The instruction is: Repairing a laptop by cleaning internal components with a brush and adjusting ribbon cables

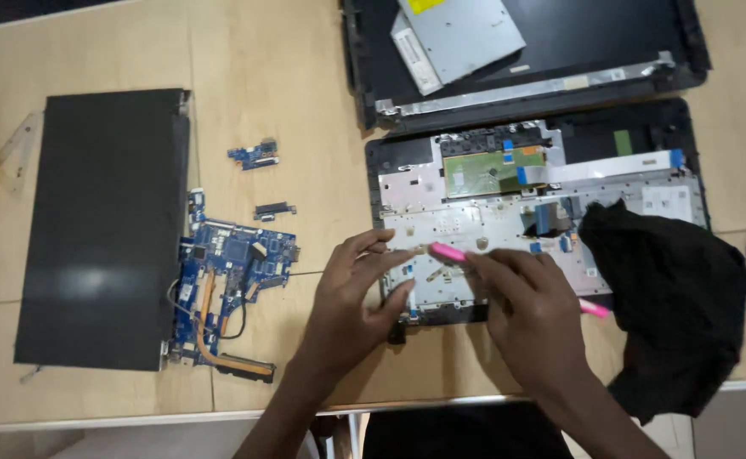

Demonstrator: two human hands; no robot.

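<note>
Head view. A pink, slender plastic tool (448, 252) is gripped by the right hand (533, 316), fingers closed round its shaft; the tip is pinched between the thumb and forefinger of the left hand (349, 299), whose remaining fingers are curled loosely. A second pink end (594, 308) is seen past the right hand's far side; whether it belongs to the same tool cannot be told. Both hands are positioned over the near edge of an opened black laptop base with a silver inner plate (475, 223), laid on the light wooden table (288, 76).

A crumpled black cloth (670, 297) is draped over the base's right end. Behind the base, a black screen frame (560, 76) is noted, with a flat silver metal drive (462, 34) resting on it. To the left, a blue circuit board with copper pipe (230, 280) is found beside a dark rectangular panel (105, 225). Two small blue boards (254, 155) lie between, well apart from the hands.
</note>
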